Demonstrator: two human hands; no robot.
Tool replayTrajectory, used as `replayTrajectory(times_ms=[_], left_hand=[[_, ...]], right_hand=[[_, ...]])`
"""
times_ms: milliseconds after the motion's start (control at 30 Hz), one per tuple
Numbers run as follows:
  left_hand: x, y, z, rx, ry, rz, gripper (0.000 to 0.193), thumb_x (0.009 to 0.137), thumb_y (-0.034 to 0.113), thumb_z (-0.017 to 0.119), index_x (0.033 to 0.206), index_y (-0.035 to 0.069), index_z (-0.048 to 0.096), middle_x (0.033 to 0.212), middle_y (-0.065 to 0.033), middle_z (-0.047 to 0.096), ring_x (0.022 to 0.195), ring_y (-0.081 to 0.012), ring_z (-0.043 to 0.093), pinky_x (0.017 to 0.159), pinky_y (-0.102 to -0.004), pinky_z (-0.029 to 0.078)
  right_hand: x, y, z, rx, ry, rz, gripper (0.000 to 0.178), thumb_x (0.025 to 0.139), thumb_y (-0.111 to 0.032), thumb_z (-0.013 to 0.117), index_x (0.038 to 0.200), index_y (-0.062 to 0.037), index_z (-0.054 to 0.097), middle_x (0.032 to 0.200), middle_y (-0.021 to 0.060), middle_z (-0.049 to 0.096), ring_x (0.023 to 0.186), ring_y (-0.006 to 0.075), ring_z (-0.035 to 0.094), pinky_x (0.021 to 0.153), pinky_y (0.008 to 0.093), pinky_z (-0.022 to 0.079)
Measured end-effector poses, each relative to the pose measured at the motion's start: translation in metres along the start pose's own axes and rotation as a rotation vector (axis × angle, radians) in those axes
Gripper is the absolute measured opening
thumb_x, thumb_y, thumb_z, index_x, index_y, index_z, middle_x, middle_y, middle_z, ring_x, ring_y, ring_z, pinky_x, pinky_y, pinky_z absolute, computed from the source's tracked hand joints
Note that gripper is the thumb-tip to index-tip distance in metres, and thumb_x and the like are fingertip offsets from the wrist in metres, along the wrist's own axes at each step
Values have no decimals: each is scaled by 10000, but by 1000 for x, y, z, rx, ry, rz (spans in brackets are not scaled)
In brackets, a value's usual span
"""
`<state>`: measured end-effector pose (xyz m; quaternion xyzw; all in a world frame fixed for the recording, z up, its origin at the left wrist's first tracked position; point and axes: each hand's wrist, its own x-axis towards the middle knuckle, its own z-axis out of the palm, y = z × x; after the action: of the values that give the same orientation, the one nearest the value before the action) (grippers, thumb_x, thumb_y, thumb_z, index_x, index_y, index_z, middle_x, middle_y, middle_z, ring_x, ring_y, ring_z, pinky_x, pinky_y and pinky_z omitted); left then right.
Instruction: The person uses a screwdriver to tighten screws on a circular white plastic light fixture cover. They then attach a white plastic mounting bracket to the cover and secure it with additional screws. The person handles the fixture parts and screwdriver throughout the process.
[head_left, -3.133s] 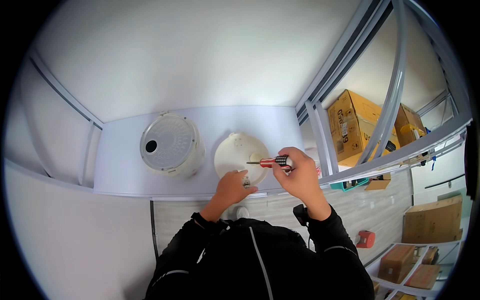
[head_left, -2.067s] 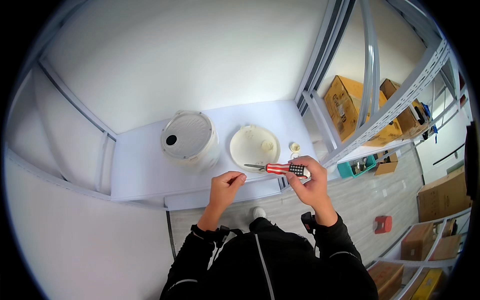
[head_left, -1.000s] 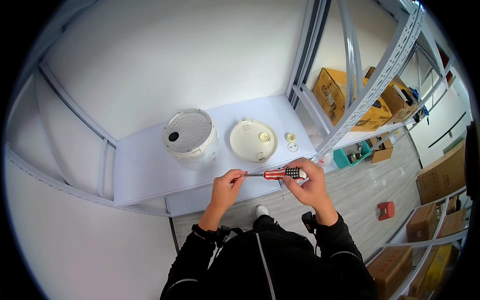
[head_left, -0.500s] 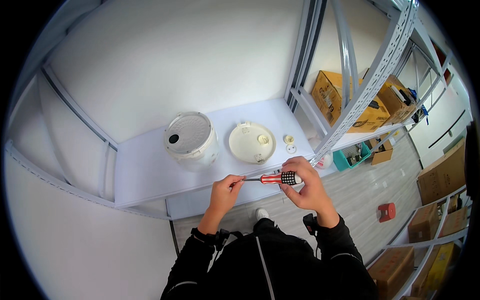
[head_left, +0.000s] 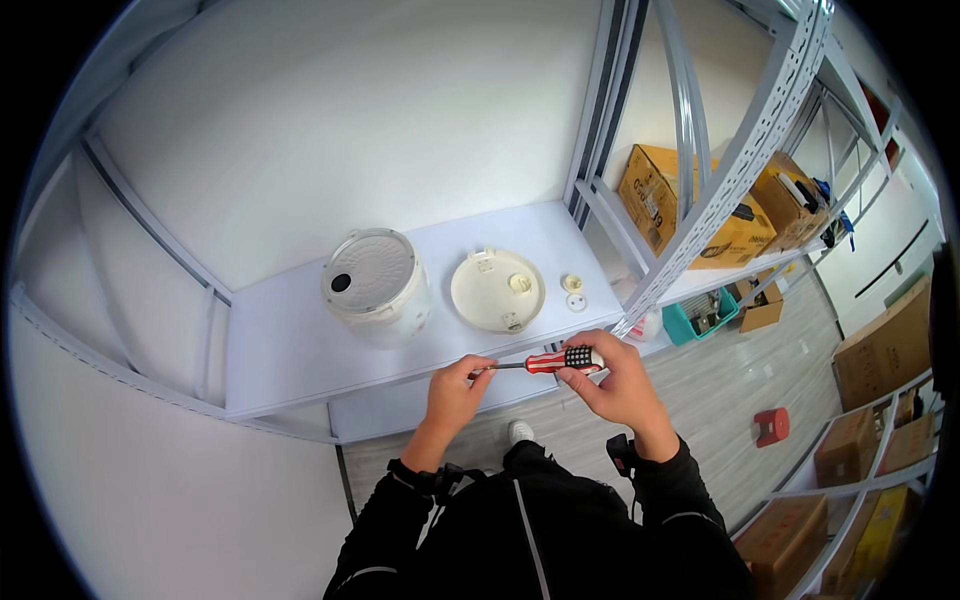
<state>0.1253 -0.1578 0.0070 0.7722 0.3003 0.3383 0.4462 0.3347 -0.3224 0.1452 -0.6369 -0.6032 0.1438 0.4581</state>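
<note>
A screwdriver (head_left: 545, 363) with a red-and-white striped handle and a black dotted grip lies level in front of the bench edge. My right hand (head_left: 620, 382) is closed round the handle end. At the tip of its dark shaft, my left hand (head_left: 458, 392) pinches with thumb and fingertips; whether a small part sits there too is hidden by the fingers. Beyond my hands, a round cream-white cover (head_left: 485, 303) lies on the bench, with a small cream fitting (head_left: 521, 285) in it. To its right are another small round fitting (head_left: 571, 283) and a white disc with holes (head_left: 577, 302).
A white lidded bucket (head_left: 385, 300) stands on the white bench (head_left: 290, 350), left of the cover. At right, a metal shelf post (head_left: 740, 165) rises before cardboard boxes (head_left: 650, 190). A teal crate (head_left: 683, 328) and a red stool (head_left: 771, 427) are on the right.
Both hands, with the screwdriver between them, have shifted slightly right and down in view. The grip looks the same, and the bench things appear slightly shifted as the view moves.
</note>
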Motion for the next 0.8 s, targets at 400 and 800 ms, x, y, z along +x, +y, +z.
replayTrajectory(times_ms=[400,800], left_hand=[[37,-8,23,208,-7,-7,360,884,197,835,1214,96,730,1211,-127,772,1145,-339,720,971,-438,576],[95,-62,71,449,-28,86,602,866,364,844,1360,78,653,1330,-169,721,1442,-384,538,1286,-577,250]], right_hand=[[31,39,-11,-14,15,-20,328,884,-97,841,1152,-18,670,1002,150,724,879,332,737,777,379,565],[93,102,5,-168,-53,-25,321,883,-79,835,1148,-23,662,1031,148,719,906,367,727,795,401,582]])
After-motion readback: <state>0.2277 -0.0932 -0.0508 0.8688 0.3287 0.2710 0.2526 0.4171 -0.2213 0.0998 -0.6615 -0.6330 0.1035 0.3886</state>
